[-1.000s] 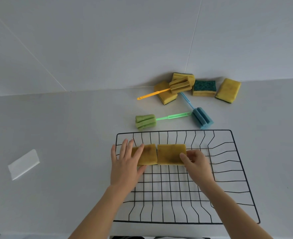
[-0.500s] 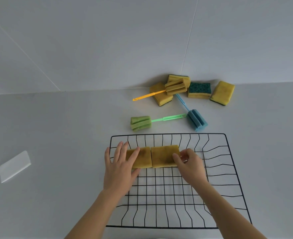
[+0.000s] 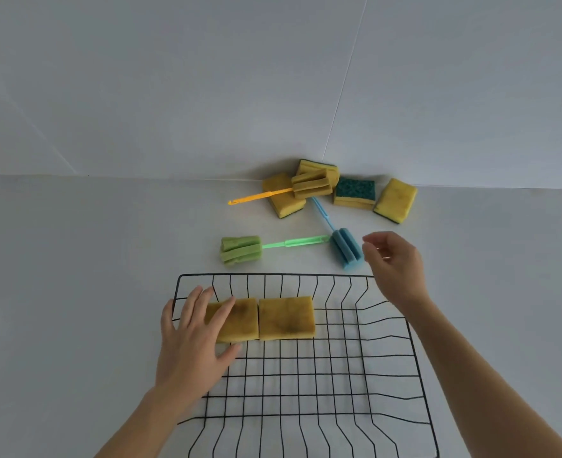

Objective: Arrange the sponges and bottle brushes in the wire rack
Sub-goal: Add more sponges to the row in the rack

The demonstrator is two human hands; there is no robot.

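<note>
Sponges: two in wire rack [image 3: 388, 358], perhaps four beyond; three bottle brushes; left hand [image 3: 193, 338] spread, right hand [image 3: 395, 266] loosely open.

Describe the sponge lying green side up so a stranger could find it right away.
Look at the clutter where the counter meets the wall, beyond the wire rack. The green-topped sponge lies among yellow sponges, the only one showing its dark scouring pad.

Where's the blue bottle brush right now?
The blue bottle brush lies on the counter just beyond the wire rack, between the green brush and the open right hand.
</note>
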